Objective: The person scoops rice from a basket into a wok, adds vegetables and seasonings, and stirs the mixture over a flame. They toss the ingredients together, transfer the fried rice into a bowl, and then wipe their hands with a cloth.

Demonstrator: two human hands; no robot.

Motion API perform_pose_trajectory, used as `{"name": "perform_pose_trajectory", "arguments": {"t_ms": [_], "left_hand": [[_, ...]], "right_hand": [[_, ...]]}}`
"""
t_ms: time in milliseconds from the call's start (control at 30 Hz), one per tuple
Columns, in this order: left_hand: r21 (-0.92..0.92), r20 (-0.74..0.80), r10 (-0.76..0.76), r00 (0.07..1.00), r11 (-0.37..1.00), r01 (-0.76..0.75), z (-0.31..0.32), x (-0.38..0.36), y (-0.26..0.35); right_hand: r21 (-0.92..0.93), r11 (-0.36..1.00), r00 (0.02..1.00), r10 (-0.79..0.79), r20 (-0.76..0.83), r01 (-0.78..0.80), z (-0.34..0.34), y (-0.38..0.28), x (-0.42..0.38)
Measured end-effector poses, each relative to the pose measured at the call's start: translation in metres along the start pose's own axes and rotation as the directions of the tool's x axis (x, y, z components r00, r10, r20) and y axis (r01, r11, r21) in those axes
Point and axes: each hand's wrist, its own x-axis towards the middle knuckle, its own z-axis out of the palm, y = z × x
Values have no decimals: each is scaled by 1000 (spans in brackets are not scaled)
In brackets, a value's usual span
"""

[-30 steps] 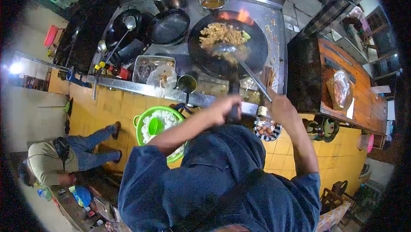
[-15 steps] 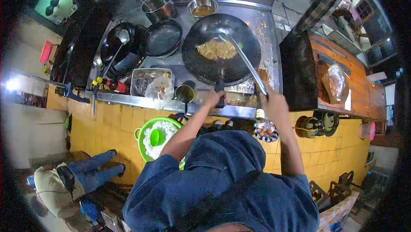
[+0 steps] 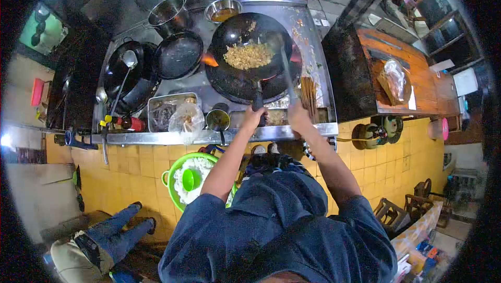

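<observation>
My left hand (image 3: 252, 119) is closed around the dark handle of a black wok (image 3: 224, 77) on the stove. Fried rice (image 3: 248, 56) lies in the middle of the wok, with some grains up its far wall. In my right hand (image 3: 299, 117) is the handle of a long metal spatula (image 3: 288, 71), smeared by motion, reaching into the wok's right side. Orange flame (image 3: 210, 60) shows at the wok's left edge. Right of the wok lies a bundle of thin brown sticks (image 3: 309, 95).
Left of the wok are a black pan (image 3: 179, 56), a pot (image 3: 168, 17), a steel bowl (image 3: 223, 10), a tray (image 3: 151, 113) and a ladle (image 3: 124, 77). A green basin (image 3: 171, 191) of white rice stands below the counter. Another person (image 3: 112, 236) is at lower left.
The rice has been tossed and spread, with grains now up the wok's far wall. Flame has appeared beside the wok. My right hand has shifted left with the spatula; the camera view has shifted too.
</observation>
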Motion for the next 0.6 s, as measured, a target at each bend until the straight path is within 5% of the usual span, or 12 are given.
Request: {"name": "perform_pose_trajectory", "arguments": {"t_ms": [33,67,100,167,200,300,367,400,433,500,567,600], "left_hand": [[-34,2,15,1000,999,-15,0,-1,2],[116,-19,75,997,991,-73,-3,4,0],[111,-20,73,997,991,-71,-3,1,-1],[-26,22,77,997,997,-77,-3,-3,0],[-94,41,80,996,993,-76,-4,-5,0],[15,166,55,985,998,-59,-11,-5,4],[-42,142,-66,988,996,72,-8,-2,12],[46,88,-112,990,993,108,-9,6,11],[34,95,-106,990,994,103,-8,16,6],[-366,306,-305,902,837,407,-10,34,-2],[-230,376,-248,893,908,350,-2,19,13],[-245,231,-219,948,930,274,16,9,19]], "right_hand": [[179,983,999,-22,-41,29,13,-9,5],[486,837,935,81,346,-252,13,-7,16],[482,839,934,82,349,-253,-13,-16,15],[466,880,925,-96,367,-93,-65,-27,13],[181,907,923,-385,-6,380,-55,-7,14],[45,964,963,-263,52,261,-92,-17,-17],[-117,974,951,-159,267,195,-106,-31,-21],[-55,994,968,-74,238,90,-96,-34,-22],[-336,932,982,-84,171,138,-65,-31,-12],[-281,953,991,-86,106,113,13,-7,16],[-129,986,973,-74,217,103,-51,-52,1],[-92,975,955,-176,239,203,-83,-55,-4]]}}
